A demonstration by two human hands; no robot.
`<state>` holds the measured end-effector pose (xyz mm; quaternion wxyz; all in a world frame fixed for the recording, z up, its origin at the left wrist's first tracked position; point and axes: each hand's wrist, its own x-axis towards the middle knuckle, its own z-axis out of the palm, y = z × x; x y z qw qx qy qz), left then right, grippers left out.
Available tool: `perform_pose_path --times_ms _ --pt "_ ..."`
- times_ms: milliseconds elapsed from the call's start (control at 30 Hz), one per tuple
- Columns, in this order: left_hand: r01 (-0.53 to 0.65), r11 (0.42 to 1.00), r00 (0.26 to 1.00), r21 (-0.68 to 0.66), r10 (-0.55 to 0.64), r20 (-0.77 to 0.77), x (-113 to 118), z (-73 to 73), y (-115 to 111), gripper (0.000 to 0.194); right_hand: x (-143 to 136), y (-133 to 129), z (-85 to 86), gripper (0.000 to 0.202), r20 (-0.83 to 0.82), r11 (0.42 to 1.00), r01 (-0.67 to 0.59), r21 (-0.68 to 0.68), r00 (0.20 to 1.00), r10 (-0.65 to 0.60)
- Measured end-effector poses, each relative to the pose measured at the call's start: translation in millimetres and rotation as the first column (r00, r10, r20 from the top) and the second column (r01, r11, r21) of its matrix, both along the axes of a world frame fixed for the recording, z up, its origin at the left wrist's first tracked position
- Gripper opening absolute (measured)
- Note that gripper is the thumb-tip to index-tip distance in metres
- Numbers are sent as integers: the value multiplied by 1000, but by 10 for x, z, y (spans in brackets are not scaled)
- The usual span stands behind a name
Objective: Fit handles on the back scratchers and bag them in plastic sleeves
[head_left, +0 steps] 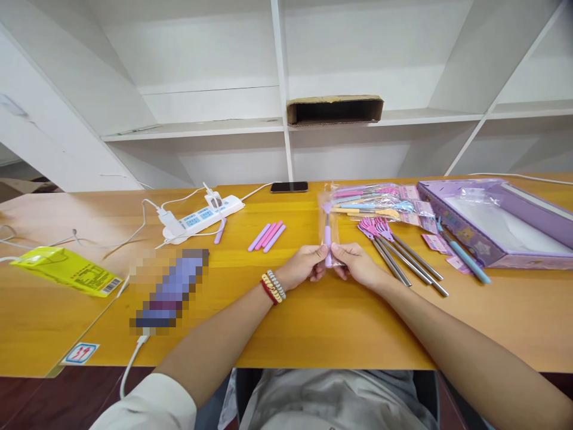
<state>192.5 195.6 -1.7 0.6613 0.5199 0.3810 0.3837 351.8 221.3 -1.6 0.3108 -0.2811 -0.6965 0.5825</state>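
Between my two hands, a purple-handled stick with a purple claw-shaped head (327,230) stands upright in a clear plastic sleeve. My left hand (308,263) pinches its lower end from the left, and my right hand (356,263) pinches the same end from the right. Just right of it lie metal rods with pink claw heads (403,257). Behind these is a pile of bagged sticks in several colours (376,200). Pink and purple handle tubes (267,236) lie to the left, with one more purple tube (220,231) near the power strip.
A purple open box (461,236) stands at the right, with a blue-handled stick (470,261) and pink cards before it. At left are a power strip (201,219), cables, a yellow carton (67,270) and a blurred device (172,289). A black phone (289,187) lies at the back.
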Motion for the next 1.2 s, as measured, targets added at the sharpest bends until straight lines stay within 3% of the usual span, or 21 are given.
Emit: perform_pose_path --times_ms 167,333,500,567,700,800,1067,1200 --pt "-97 980 990 174 113 -82 22 16 2 44 -12 -13 39 51 61 998 47 49 997 -50" --pt "-153 959 972 238 190 -141 54 91 -49 44 31 -27 66 47 89 957 46 288 993 -74" --pt "-95 924 930 371 215 -297 10 135 -68 46 74 -10 68 43 159 876 35 480 979 -126" --pt "-53 922 932 384 184 -312 -12 125 -55 45 85 1 67 43 182 885 13 465 977 -110" --pt "-49 928 946 370 162 -282 -17 105 -33 43 94 12 60 48 154 977 -24 213 988 -9" --pt "-46 913 934 406 184 -306 -16 121 -35 40 87 17 52 51 136 993 -29 114 991 14" --pt "59 704 705 708 473 -529 -56 184 -45 36 58 83 -31 48 166 945 37 324 982 -96" --pt "42 655 673 755 540 -505 -22 183 -59 35 47 53 18 46 114 902 83 423 983 -144"
